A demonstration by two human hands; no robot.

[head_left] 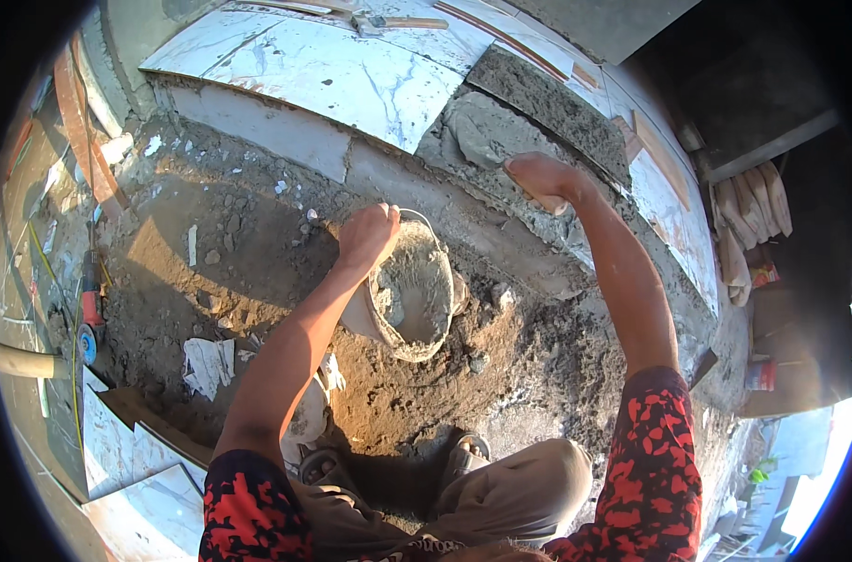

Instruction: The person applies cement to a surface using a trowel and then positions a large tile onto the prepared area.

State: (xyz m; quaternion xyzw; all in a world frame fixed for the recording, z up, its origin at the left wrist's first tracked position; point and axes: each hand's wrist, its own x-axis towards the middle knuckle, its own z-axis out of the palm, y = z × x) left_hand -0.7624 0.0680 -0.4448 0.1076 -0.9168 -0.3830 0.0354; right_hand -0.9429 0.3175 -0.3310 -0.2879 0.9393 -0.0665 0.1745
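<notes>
My left hand [370,234] is closed on the wire handle of a mortar-caked bucket [385,332], which hangs over the dirt in front of me with wet grey mix inside. My right hand [548,183] is curled low over a bed of wet grey mortar [468,117] on the raised step; what its fingers hold is hidden, possibly coated in mortar. White marbled tiles [323,66] lie along the top of the step, beside a strip of darker, rough mortar [538,94].
An angle grinder [90,309] and a rusty board [93,140] lie at the left. Tile pieces [126,459] lean at lower left. The step's face [257,131] crosses ahead. Sacks [754,206] stand at the right. Paper scraps [208,365] lie on the dirt.
</notes>
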